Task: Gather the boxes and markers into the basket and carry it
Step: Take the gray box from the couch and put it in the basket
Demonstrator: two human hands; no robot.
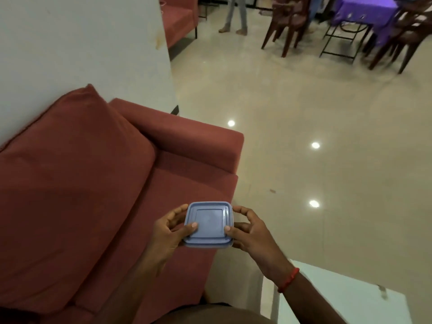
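Over sofa [93,183] front edge: gripping blue box [208,224] from both sides, left hand [168,232], right hand [250,232], fingers [190,226] curled round its rim; best kept level.

1 cam, head-worn, wide-angle | faces fwd+down | left hand [167,232], right hand [251,235] close | sofa [93,183] left

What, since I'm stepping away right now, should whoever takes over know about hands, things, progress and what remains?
Left hand: holds the blue box by its left edge, thumb on top.
Right hand: holds its right edge, thumb on top.
Box: closed, held over the front edge of the red sofa.
Basket, markers, other boxes: not in view.
Done: this box is in hand.
Left: find the basket, put box and the rest in, carry it.
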